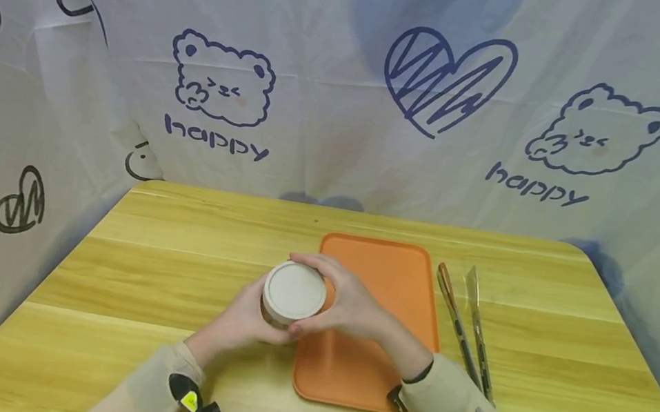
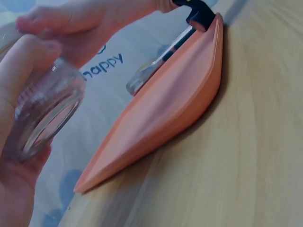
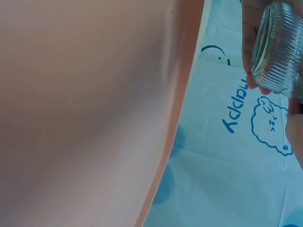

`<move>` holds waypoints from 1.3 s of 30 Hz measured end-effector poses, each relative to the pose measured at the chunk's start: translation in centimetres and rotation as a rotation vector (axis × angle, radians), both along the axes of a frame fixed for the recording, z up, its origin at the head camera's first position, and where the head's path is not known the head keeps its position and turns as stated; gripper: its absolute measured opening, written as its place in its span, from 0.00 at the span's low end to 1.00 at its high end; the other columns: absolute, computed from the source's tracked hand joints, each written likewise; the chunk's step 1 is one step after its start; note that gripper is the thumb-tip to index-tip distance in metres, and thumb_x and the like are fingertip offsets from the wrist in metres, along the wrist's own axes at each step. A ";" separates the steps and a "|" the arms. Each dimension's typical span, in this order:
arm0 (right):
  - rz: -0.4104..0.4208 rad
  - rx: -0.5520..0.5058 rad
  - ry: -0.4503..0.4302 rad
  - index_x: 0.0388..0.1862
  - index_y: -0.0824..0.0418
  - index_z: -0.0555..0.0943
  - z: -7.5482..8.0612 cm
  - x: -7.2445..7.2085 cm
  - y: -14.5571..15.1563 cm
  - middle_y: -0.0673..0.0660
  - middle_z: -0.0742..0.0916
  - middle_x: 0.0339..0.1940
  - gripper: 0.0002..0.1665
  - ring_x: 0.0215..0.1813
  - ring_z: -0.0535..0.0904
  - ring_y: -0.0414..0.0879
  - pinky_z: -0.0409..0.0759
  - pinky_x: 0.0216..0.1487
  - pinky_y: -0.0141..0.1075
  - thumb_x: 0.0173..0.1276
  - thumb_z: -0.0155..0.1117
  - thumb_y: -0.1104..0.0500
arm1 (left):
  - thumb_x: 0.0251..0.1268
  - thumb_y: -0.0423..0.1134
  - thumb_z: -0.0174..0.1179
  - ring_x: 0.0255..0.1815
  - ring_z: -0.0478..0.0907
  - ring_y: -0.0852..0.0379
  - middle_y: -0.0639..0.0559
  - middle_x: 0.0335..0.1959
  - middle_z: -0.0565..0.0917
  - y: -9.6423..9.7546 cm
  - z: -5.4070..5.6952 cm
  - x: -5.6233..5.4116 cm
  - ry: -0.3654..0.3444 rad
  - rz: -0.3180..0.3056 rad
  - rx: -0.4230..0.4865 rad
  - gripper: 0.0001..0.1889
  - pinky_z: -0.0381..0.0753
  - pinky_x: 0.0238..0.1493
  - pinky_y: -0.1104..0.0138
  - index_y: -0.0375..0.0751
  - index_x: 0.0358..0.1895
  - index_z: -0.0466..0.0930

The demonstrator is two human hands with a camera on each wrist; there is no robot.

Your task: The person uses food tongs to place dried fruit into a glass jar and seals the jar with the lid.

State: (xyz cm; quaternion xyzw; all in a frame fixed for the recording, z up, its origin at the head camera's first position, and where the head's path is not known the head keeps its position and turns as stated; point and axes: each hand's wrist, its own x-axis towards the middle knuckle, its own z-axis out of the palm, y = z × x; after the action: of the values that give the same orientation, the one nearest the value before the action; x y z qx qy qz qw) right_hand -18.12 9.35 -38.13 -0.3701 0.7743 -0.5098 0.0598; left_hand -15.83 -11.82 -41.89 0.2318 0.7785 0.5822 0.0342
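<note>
A ribbed clear glass jar (image 2: 47, 111) with a round off-white lid (image 1: 295, 290) is held in both hands over the left edge of the orange tray (image 1: 339, 374). My left hand (image 1: 243, 316) wraps its fingers around the glass body from the left and below. From the right, my right hand (image 1: 351, 304) grips the lid's rim between thumb and fingers. The lid is on the jar. In the right wrist view the jar (image 3: 279, 52) shows its ribbed side and base, tilted by the camera's angle. Contents cannot be made out.
Right of the tray lie two long metal arms (image 1: 478, 337), resembling tongs, their near ends close to the right sleeve. All stands on a yellow wood-grain table (image 1: 177, 227). A white cloth (image 1: 328, 122) with drawn bears and hearts hangs behind and at the sides.
</note>
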 end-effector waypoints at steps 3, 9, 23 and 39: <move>-0.032 0.004 0.015 0.70 0.50 0.67 0.3 0.0 0.0 0.46 0.73 0.66 0.57 0.66 0.66 0.43 0.65 0.66 0.53 0.39 0.84 0.52 | 0.29 0.26 0.77 0.59 0.72 0.47 0.43 0.57 0.76 0.5 0.4 0.2 0.032 0.098 -0.036 0.51 0.68 0.64 0.51 0.38 0.67 0.64; -0.070 -0.003 0.066 0.70 0.52 0.67 0.8 -0.1 0.0 0.50 0.74 0.65 0.57 0.65 0.67 0.44 0.66 0.65 0.51 0.39 0.85 0.53 | 0.24 0.25 0.79 0.57 0.73 0.43 0.41 0.56 0.77 1.5 0.8 0.6 0.161 0.262 -0.106 0.51 0.72 0.60 0.49 0.35 0.65 0.65; -0.135 -0.036 0.078 0.69 0.51 0.68 0.9 0.0 -0.2 0.49 0.75 0.63 0.55 0.61 0.71 0.43 0.72 0.63 0.44 0.40 0.84 0.54 | 0.21 0.25 0.79 0.58 0.72 0.41 0.38 0.57 0.75 2.7 0.9 0.9 0.228 0.399 -0.111 0.53 0.72 0.61 0.49 0.33 0.64 0.65; -0.030 -0.072 0.011 0.74 0.57 0.59 0.1 -0.9 0.8 0.53 0.69 0.70 0.58 0.66 0.67 0.48 0.65 0.69 0.38 0.45 0.81 0.59 | 0.34 0.34 0.80 0.58 0.69 0.48 0.46 0.57 0.72 0.3 -0.4 -0.7 0.092 0.323 0.000 0.46 0.67 0.61 0.50 0.44 0.64 0.67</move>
State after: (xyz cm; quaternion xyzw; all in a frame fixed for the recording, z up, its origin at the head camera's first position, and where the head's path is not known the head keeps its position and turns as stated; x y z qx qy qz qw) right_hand -18.99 10.19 -38.02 -0.3630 0.7614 -0.5360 0.0345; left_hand -16.51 -11.53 -42.29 0.1300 0.8064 0.5689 -0.0957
